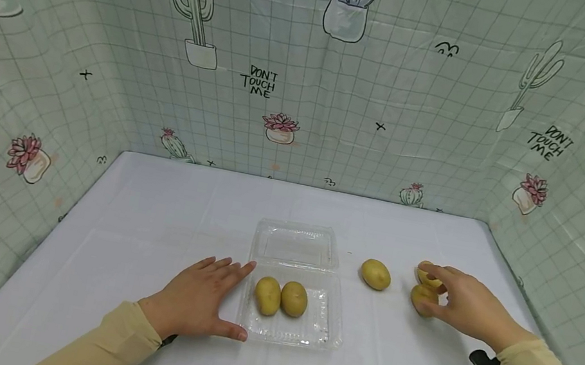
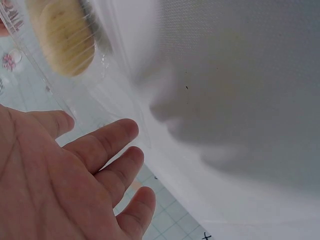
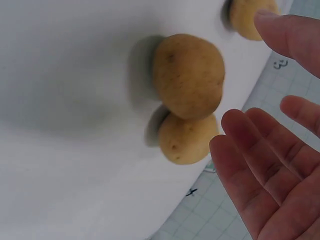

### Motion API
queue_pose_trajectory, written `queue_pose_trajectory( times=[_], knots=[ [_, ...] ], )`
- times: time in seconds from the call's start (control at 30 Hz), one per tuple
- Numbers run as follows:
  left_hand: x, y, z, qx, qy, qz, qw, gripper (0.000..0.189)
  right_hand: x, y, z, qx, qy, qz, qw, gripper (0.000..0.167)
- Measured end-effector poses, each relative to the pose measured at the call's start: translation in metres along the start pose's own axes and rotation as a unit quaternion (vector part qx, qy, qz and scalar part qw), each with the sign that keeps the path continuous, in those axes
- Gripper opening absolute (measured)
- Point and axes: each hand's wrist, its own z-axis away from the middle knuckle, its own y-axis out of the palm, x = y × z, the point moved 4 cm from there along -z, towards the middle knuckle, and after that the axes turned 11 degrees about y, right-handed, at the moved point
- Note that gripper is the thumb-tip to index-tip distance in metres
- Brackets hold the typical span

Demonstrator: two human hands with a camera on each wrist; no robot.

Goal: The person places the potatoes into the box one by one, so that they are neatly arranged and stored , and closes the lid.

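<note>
A clear plastic clamshell box (image 1: pixel 321 336) lies with its lid (image 1: pixel 295 247) folded back. Two potatoes (image 1: pixel 268 297) sit side by side in its base. Spread fingers of my left hand (image 1: pixel 198 298) rest along the box's left edge, index finger and thumb at its corners; in the left wrist view one potato (image 2: pixel 67 40) shows through the plastic. At the right, my right hand (image 1: pixel 473 307) reaches over a pair of potatoes (image 1: pixel 422 300), thumb and fingers parted. In the right wrist view a gap separates those fingers from the nearer potato (image 3: pixel 189 75).
A single potato (image 1: pixel 375 275) lies between the box and the right hand. The white table (image 1: pixel 177 201) is bordered by fabric walls (image 1: pixel 399 110) printed with cacti, at the back and both sides.
</note>
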Motion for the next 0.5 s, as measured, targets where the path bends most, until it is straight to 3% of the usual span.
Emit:
queue_pose_trajectory(
  times=[0.5],
  knots=[
    [0.0, -0.001, 0.001, 0.002, -0.007, 0.008, 0.9999, 0.115, -0.023, 0.019, 0.005, 0.004, 0.006, -0.004, 1.0, 0.07]
  ],
)
